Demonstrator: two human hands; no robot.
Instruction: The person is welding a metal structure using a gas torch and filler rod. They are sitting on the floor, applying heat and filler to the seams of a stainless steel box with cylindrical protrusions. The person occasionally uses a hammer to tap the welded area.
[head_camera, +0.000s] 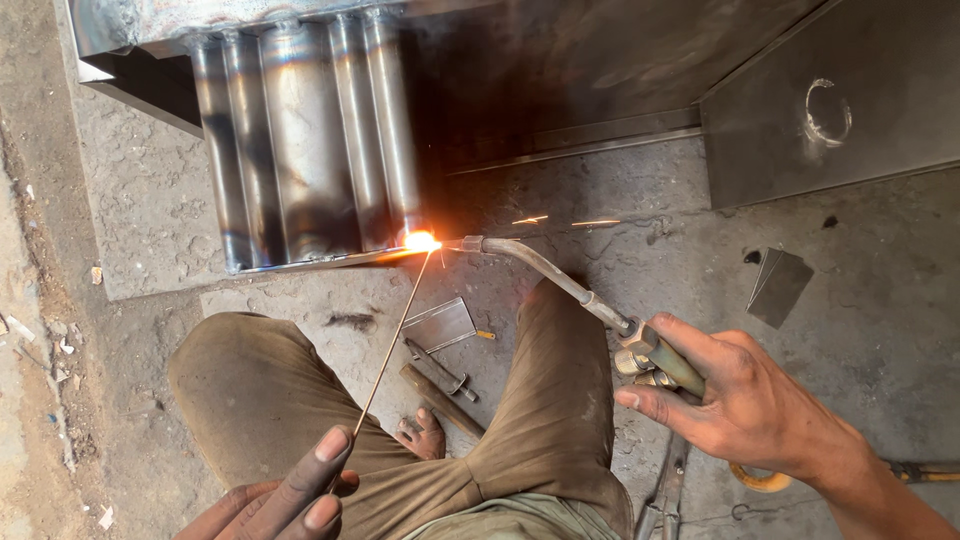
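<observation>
My right hand (745, 400) grips a gas welding torch (570, 285) by its brass handle; the curved neck reaches left to a bright flame (421, 241). My left hand (295, 495) pinches a thin filler rod (392, 335) whose tip meets the flame. The flame sits at the lower right corner of a steel piece with several rounded vertical ribs (310, 150). I am squatting, my knees in brown trousers (540, 420) below the work.
A small metal plate (438, 325), a hammer-like tool (440, 398) and a clamp lie on the concrete floor between my knees. A folded metal piece (778, 285) lies to the right. A large steel sheet box (830, 110) stands at the upper right. Sparks fly rightward.
</observation>
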